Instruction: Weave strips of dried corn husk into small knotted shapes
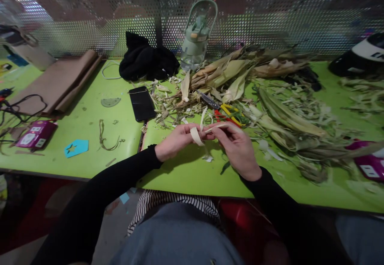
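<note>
Between my two hands is a pale strip of corn husk, curled in a loop near my left fingertips. My left hand is closed, pinching the strip. The fingers of my right hand pinch its other end, which runs across toward the left hand. Scissors with yellow and red handles lie just beyond my fingers, among husk scraps. Behind them sits a heap of dried corn husks. Below the hands a small scrap of husk shows over the green table.
A black phone lies left of the scraps. Behind stand a clear green-lidded bottle and a black cloth bundle. Brown paper, a purple box and a blue paper piece are at left. A perforated screen borders the back.
</note>
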Demonstrator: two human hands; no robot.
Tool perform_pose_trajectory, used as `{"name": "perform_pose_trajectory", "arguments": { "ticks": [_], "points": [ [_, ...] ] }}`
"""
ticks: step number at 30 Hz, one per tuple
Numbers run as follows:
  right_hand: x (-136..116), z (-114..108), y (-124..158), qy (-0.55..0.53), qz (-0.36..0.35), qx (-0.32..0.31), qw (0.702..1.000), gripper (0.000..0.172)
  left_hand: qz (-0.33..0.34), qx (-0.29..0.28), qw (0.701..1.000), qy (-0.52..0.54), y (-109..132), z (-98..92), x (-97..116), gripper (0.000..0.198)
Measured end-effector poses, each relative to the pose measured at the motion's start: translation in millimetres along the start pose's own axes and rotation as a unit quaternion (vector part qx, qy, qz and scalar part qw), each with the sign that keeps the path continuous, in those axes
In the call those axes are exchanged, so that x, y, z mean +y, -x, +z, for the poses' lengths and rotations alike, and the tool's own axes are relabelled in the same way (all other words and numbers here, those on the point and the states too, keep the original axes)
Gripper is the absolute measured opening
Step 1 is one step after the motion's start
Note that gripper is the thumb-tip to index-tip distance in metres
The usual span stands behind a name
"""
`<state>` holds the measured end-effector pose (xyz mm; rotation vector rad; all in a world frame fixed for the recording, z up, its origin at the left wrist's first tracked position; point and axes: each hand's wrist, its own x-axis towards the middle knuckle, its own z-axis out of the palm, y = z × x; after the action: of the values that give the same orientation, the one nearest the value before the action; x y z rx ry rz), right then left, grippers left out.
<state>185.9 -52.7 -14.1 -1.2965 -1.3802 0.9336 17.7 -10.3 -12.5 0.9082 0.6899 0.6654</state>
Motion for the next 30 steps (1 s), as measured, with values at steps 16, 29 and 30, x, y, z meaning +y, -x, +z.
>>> {"name": "perform_pose_trajectory", "arguments": {
  "ticks": [16, 29, 30],
  "points": [
    [3, -4, -3, -0.019, 0.077, -0.061, 0.995, 0.042, -0.099, -0.034, 0.992, 0.076, 2, 0.5, 4, 0.025],
    [5, 2, -3, -0.13, 0.179, -0.062, 0.973, 0.032, -0.065, -0.096, 0.993, 0.008, 5, -0.8, -11, 0.017],
    [4, 2, -4, -0.135, 0.182, -0.061, 0.972, 0.032, -0.062, -0.099, 0.993, 0.005, 5, -0.3, -11, 0.016]
  ]
}}
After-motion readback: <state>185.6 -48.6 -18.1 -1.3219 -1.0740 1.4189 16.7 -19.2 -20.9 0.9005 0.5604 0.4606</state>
